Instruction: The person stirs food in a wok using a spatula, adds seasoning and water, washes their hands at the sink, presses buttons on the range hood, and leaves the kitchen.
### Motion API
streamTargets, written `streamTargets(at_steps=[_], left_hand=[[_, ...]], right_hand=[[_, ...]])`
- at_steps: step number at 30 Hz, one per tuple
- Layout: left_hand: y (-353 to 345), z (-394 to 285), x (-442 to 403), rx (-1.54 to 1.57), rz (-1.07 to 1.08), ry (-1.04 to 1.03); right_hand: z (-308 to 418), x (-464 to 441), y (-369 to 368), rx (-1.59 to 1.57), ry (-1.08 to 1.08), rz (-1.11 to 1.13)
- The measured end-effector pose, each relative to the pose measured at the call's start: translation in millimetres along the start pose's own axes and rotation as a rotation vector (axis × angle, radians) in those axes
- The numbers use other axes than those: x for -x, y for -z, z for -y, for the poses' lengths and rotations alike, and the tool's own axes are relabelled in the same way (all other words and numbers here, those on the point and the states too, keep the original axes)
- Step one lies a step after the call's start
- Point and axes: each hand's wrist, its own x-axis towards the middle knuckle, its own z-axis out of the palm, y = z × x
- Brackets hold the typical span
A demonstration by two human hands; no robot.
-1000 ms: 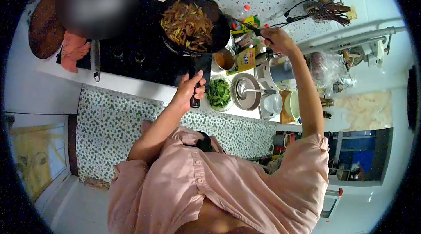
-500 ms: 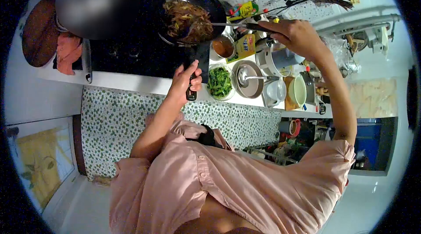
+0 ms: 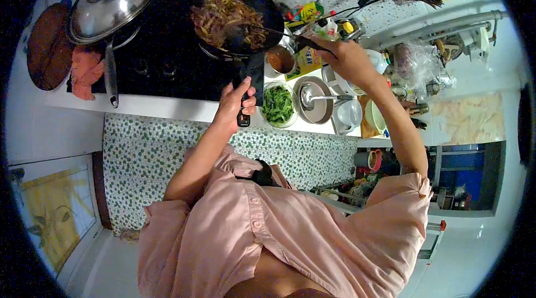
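My left hand is wrapped round the handle of a black wok on the stove. Inside the wok lies a pile of brown stir-fried food with pale and greenish strips. My right hand grips the black handle of a spatula, whose thin metal shaft reaches over the wok's rim into the food. The spatula's far end is hidden in the food. Nearest to my left hand on the counter is a glass bowl of chopped green leaves.
A lidded pan stands at the left of the stove, beside an orange cloth and a brown round board. Right of the wok are a pot of brown sauce, a pan with a ladle, a yellow packet and bottles.
My right hand has shifted left and slightly down with the spatula since half a second ago. The food is spread further up and left in the wok. My left hand keeps its hold.
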Motion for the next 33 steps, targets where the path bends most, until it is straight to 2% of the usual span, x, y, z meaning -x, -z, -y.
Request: streamTargets(at_steps=[3, 4, 5, 7, 10, 15, 17, 19, 21, 22, 23, 25, 29, 32, 33], left_hand=[[0.7, 0.6, 0.0, 0.029, -0.006, 0.004], [1.5, 1.4, -0.1, 0.043, -0.001, -0.008], [1.5, 1.7, -1.1, 0.053, 0.006, -0.018], [-0.5, 2.4, 0.1, 0.031, -0.001, -0.015], [-3.1, -3.0, 2.7, -0.007, -0.014, -0.036], [-7.6, -4.7, 7.9, -0.039, -0.048, -0.039], [-11.5, -3.9, 6.4, -0.078, -0.06, 0.009], [-9.1, 1.6, 3.7, -0.097, -0.069, -0.062], [-10.3, 1.9, 3.3, -0.078, -0.085, -0.035], [-10.2, 2.4, 4.7, -0.071, -0.078, -0.04], [-10.0, 2.3, 4.3, -0.064, -0.063, -0.045], [-3.0, 0.6, 1.2, -0.128, -0.028, -0.033], [-1.0, -2.7, -1.4, -0.113, 0.047, -0.02], [5.2, -6.6, -5.8, -0.113, 0.08, 0.004], [6.6, -7.2, -6.9, -0.111, 0.086, 0.02]], right_hand=[[-4.1, 7.5, 19.1, -0.126, 0.058, -0.108], [13.3, 5.6, 28.9, -0.147, -0.036, -0.096], [24.1, -3.0, 17.4, -0.149, -0.046, -0.095], [37.4, -17.2, -23.8, 0.048, -0.089, -0.152], [48.4, 2.1, -63.3, 0.067, -0.098, -0.017], [15.6, 64.6, -25.0, -0.031, -0.123, -0.08], [31.9, 76.5, -5.4, -0.189, -0.229, -0.125], [31.8, 87.1, -26.1, -0.501, -0.25, -0.238], [42.2, 89.9, -71.4, -1.182, -0.448, -0.205], [60.7, 91.6, -88.1, -1.488, -0.665, -0.132], [70.0, 94.0, -118.4, -1.718, -0.606, -0.103], [92.1, 93.7, -137.0, -1.978, -0.712, 0.023], [117.7, 92.6, -135.9, -2.419, -0.667, -0.125], [126.2, 83.0, -159.8, -2.62, -0.609, 0.016], [128.1, 81.0, -148.9, -2.561, -0.625, -0.025]])
